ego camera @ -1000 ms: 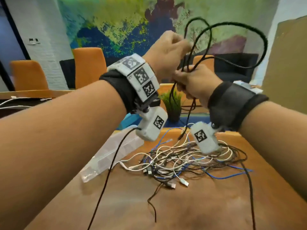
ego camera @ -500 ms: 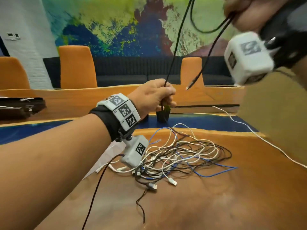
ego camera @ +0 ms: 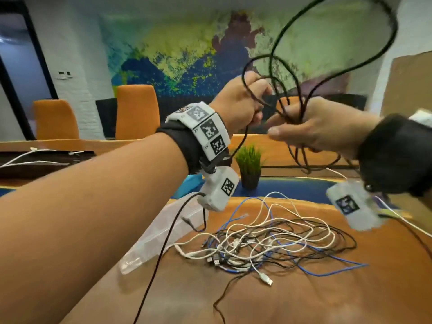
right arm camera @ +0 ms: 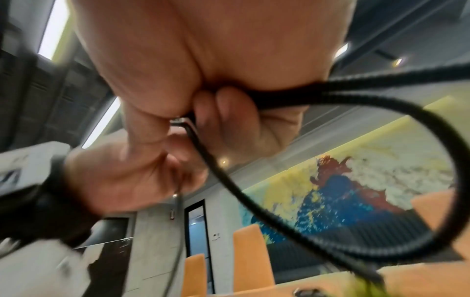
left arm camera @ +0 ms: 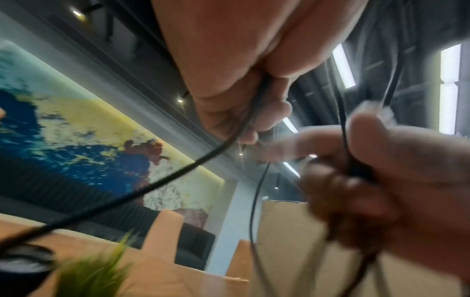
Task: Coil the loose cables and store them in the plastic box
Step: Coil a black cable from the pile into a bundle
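— Loops of black cable (ego camera: 275, 73) stand up above my two fists. Which hand has the bundle?

— My right hand (ego camera: 320, 127): its fingers are curled round the gathered turns, with more strands hanging below it. My left hand (ego camera: 238, 106), just beside it, grips the free run that trails down under my wrist.

— And the rest?

— Below both hands the tangle of cables (ego camera: 268, 244) lies on the table (ego camera: 304, 300); the plastic box (ego camera: 163, 230) sits under my left forearm.

— How do I lay the next turn well?

— Feed each loop to match the last and let the cable twist freely. The wrist views are blurred, so I think the plug end is tucked in my right palm.
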